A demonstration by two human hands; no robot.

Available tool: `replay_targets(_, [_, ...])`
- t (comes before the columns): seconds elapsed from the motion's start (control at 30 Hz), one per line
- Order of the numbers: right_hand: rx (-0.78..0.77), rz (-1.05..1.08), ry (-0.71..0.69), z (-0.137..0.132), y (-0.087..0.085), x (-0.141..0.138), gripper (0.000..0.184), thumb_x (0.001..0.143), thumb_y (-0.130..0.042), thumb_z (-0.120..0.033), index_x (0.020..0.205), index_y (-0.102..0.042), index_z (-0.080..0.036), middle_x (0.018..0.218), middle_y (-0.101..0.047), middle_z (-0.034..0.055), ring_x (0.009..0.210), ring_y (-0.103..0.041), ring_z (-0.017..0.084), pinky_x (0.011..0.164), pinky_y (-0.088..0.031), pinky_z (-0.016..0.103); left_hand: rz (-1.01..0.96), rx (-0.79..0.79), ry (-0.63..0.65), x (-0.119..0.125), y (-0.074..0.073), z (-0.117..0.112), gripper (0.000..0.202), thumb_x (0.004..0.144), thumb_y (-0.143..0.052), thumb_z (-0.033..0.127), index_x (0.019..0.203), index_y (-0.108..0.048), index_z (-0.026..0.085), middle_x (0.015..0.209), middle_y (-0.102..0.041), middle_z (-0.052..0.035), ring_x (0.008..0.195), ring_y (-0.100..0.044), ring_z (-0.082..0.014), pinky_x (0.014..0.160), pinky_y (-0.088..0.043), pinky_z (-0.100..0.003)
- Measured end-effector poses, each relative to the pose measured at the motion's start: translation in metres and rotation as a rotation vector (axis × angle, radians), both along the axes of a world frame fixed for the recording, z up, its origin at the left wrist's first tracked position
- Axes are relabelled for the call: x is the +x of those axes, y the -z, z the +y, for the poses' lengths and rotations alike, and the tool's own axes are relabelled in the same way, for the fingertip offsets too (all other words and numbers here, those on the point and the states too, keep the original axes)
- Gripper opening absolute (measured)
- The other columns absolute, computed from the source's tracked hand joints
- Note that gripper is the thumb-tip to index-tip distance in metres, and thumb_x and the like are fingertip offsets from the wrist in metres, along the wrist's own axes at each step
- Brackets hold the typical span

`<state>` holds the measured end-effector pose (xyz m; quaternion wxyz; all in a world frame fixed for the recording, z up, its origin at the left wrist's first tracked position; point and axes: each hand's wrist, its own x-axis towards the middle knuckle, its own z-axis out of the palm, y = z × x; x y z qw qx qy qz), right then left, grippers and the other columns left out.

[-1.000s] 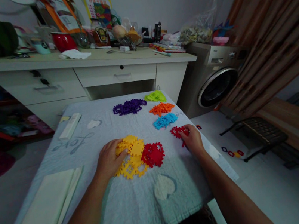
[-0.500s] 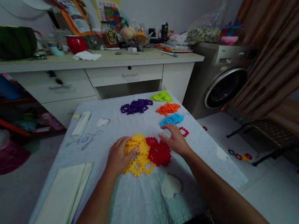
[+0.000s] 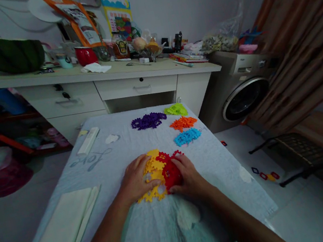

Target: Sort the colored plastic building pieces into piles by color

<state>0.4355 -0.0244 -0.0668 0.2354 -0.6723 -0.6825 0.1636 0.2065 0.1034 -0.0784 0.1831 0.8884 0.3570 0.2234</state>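
Observation:
A heap of flat, yellow notched plastic pieces (image 3: 156, 173) lies on the cloth-covered table, some with openwork centres. Against its right side are red notched pieces (image 3: 171, 175), partly overlapping the yellow. My left hand (image 3: 134, 181) rests along the left edge of the yellow heap, thumb and fingers apart, touching it without gripping. My right hand (image 3: 189, 176) is cupped round the red pieces, thumb at the near side and fingers at the far side. It covers part of them.
Farther back lie piles of purple pieces (image 3: 148, 120), lime-green pieces (image 3: 175, 110), orange pieces (image 3: 183, 123) and blue pieces (image 3: 187, 136). A white box (image 3: 88, 141) and folded cream cloth (image 3: 57, 235) lie left. Several linked pieces (image 3: 271, 177) are on the floor beside a chair (image 3: 301, 150).
My right hand has moved left and nearer, closing round the red pieces. The separate red ring on the right is now against the red heap. The view has tilted up slightly.

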Motion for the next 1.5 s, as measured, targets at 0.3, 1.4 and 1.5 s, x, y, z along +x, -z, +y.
replay_targets(0.3, [0.147, 0.096, -0.157, 0.052, -0.021, -0.027, 0.06, 0.085, -0.071, -0.041, 0.136, -0.053, -0.017, 0.135, -0.057, 0.0178, 0.127, -0.051, 0.03, 0.109, -0.04, 0.049, -0.247, -0.104, -0.177, -0.003, -0.008, 0.004, 0.043, 0.092, -0.046, 0.048, 0.121, -0.059, 0.018, 0.123, -0.064, -0.0116, 0.116, -0.059, -0.0254, 0.105, -0.046, -0.044])
replay_targets(1.4, [0.363, 0.133, -0.049, 0.086, -0.008, 0.052, 0.046, 0.081, -0.071, -0.045, 0.118, -0.063, -0.019, 0.111, -0.067, 0.0111, 0.104, -0.063, 0.025, 0.095, -0.049, 0.041, 0.064, 0.095, -0.133, 0.012, -0.007, -0.024, 0.072, 0.066, -0.073, 0.03, 0.135, -0.056, 0.022, 0.148, -0.047, -0.0137, 0.138, -0.04, -0.0363, 0.112, -0.037, -0.056])
replay_targets(1.5, [0.388, 0.216, -0.078, 0.088, -0.009, 0.042, 0.04, 0.082, -0.071, -0.041, 0.116, -0.064, -0.021, 0.109, -0.068, 0.0097, 0.103, -0.064, 0.024, 0.093, -0.05, 0.04, 0.014, 0.1, -0.147, 0.014, -0.009, -0.023, 0.074, 0.065, -0.072, 0.026, 0.136, -0.053, 0.02, 0.145, -0.049, -0.0145, 0.133, -0.044, -0.0353, 0.111, -0.04, -0.055])
